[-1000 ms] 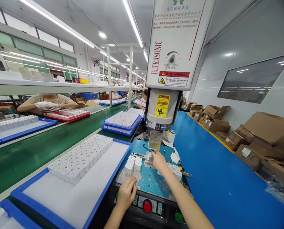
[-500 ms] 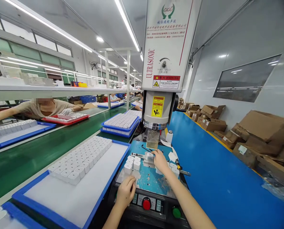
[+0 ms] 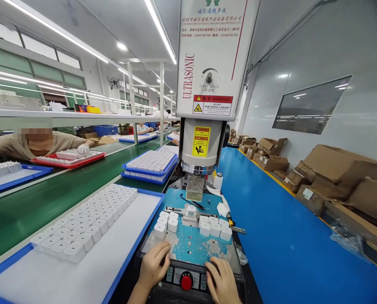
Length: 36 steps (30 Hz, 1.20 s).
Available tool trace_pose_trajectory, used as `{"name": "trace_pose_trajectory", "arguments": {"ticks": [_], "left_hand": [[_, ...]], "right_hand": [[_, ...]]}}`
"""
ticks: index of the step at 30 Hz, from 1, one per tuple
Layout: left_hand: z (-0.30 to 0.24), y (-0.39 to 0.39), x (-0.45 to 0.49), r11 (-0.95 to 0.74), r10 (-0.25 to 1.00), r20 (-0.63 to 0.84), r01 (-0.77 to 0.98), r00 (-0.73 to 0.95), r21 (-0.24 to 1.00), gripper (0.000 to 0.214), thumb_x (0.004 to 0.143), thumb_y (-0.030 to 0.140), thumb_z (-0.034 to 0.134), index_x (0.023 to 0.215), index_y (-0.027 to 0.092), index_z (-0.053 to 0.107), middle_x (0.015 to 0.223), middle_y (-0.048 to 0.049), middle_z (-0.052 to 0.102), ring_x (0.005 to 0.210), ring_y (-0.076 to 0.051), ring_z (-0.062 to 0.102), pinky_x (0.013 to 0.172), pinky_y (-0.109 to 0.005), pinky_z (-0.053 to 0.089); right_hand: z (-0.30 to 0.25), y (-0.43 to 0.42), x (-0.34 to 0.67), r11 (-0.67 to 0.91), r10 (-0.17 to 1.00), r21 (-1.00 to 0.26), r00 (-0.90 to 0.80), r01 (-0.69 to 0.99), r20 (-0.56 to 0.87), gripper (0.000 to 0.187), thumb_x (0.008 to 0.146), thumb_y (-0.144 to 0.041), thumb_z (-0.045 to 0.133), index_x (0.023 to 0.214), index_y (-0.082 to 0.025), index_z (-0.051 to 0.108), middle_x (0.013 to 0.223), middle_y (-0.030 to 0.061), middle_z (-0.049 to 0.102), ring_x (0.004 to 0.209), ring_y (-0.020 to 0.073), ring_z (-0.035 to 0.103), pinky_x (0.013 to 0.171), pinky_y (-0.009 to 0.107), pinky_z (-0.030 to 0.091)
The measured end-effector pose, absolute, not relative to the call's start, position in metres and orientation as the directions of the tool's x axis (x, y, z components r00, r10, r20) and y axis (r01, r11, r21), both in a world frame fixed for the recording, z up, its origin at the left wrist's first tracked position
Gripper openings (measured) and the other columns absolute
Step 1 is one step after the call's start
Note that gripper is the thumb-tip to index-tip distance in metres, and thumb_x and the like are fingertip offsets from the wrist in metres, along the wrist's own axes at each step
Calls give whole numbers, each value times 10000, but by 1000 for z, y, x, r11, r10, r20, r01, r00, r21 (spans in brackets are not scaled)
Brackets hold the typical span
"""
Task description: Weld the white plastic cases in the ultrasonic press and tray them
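Currently, white block [image 3: 191,209]: sits in the metal holder [image 3: 189,220] on the blue surface [image 3: 188,245], below the clear press tip [image 3: 195,189].
Left hand [image 3: 154,264]: half open, fingers loosely bent, resting at the front edge, left of the red button [image 3: 186,280].
Right hand [image 3: 222,279]: open, fingers slightly spread, at the front edge right of that button.
Change: half a second ago the right hand was at the block; now it is back.
Machine [image 3: 212,59] writing: "ULTRASONIC", "DOWN SPEED", "WARNING".
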<state>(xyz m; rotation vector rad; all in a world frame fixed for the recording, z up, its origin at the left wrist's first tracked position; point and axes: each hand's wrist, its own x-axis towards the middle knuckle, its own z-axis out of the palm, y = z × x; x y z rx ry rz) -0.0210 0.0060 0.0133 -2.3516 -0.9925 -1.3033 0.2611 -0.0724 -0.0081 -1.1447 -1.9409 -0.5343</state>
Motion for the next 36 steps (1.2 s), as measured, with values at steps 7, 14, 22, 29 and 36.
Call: {"name": "trace_pose_trajectory", "arguments": {"ticks": [7, 14, 22, 29, 36], "left_hand": [[20, 1, -17, -695, 517, 788, 701, 334, 159, 266, 822, 136, 499, 1023, 219, 653, 1028, -53, 703, 990, -187, 659, 860, -297, 560], [21, -3, -11, -646, 540, 786, 746, 300, 160, 208, 841, 169, 503, 983, 216, 647, 996, -46, 705, 958, -185, 666, 843, -286, 556], [71, 1, 33, -683, 552, 758, 710, 348, 171, 178, 864, 150, 469, 897, 209, 633, 884, -37, 690, 907, -169, 639, 827, -290, 516], [113, 49, 75, -328, 758, 627, 937, 182, 125, 239, 846, 292, 486, 924, 172, 677, 1139, -137, 628, 1194, -330, 480, 1010, -533, 340], [120, 86, 108, -190, 916, 378, 974, 132, 122, 406, 825, 494, 486, 866, 130, 663, 916, -157, 666, 990, -296, 591, 862, -396, 432]], "right_hand": [[27, -47, 271, 227, 678, -418, 166, 879, 717, 227, 880, -312, 452, 1046, -248, 594, 1072, 108, 578, 994, 275, 553, 798, 405, 468], [41, -9, 297, -1, 709, -722, 509, 692, 487, 293, 855, -396, 416, 1012, -212, 583, 1100, 130, 544, 959, 291, 569, 658, 346, 479], [38, -20, 299, 73, 735, -816, 523, 573, 433, 305, 848, -432, 450, 932, -221, 654, 1127, 105, 573, 963, 264, 591, 665, 315, 493], [38, -27, 296, 60, 720, -805, 533, 591, 445, 341, 861, -463, 447, 968, -237, 679, 1174, 93, 587, 1002, 265, 593, 669, 303, 498], [39, -27, 295, 86, 705, -803, 534, 589, 467, 353, 857, -485, 465, 999, -213, 641, 1122, 106, 634, 977, 269, 611, 713, 326, 514]]}}
